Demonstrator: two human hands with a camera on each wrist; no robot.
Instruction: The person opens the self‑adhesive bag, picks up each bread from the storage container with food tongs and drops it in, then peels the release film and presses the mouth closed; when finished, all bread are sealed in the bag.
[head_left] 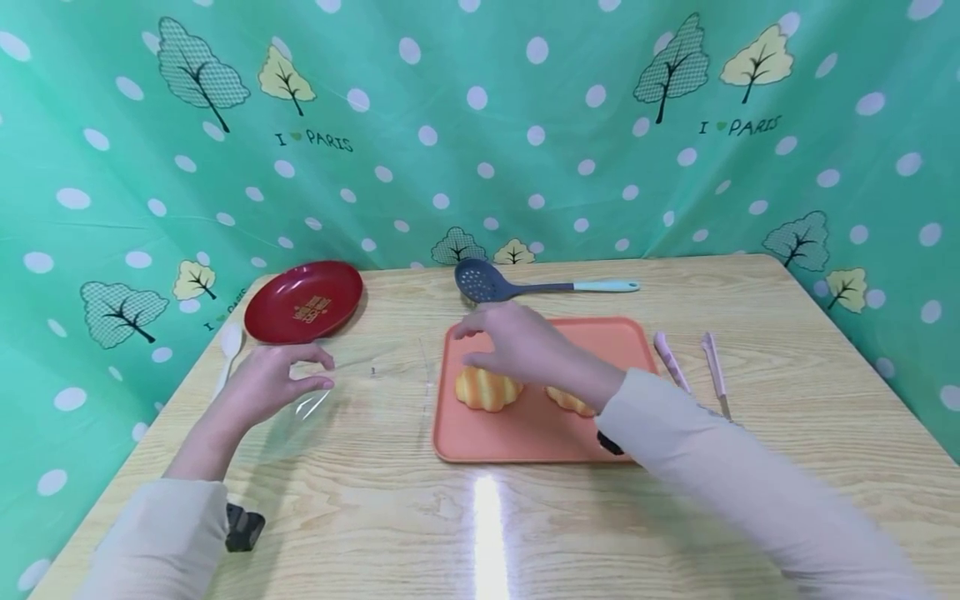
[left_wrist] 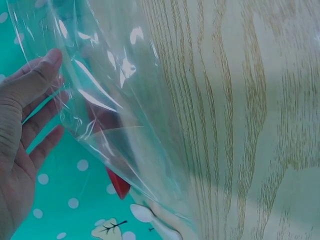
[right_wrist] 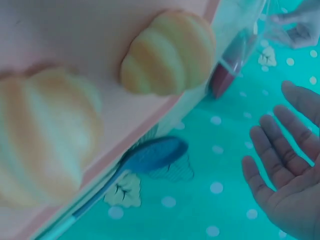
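Note:
My left hand [head_left: 266,383] holds the edge of a clear plastic bag [left_wrist: 110,90], its thumb against the crinkled film in the left wrist view. The bag stretches over the table toward the tray's left side. Fingers spread and relaxed, my right hand [head_left: 517,342] hovers over a pink tray [head_left: 525,442], holding nothing. Just below it sits a striped, ridged bread roll [head_left: 486,390]. A second roll [head_left: 570,402] lies to its right, partly covered by my right forearm. Both rolls [right_wrist: 170,55] show close up in the right wrist view.
A red plate [head_left: 307,300] lies at the back left, with a white spoon [head_left: 229,343] beside it. Behind the tray is a dark blue slotted spoon [head_left: 483,279]. Two lilac-handled utensils [head_left: 672,362] lie to the tray's right, their far ends hidden by my sleeve.

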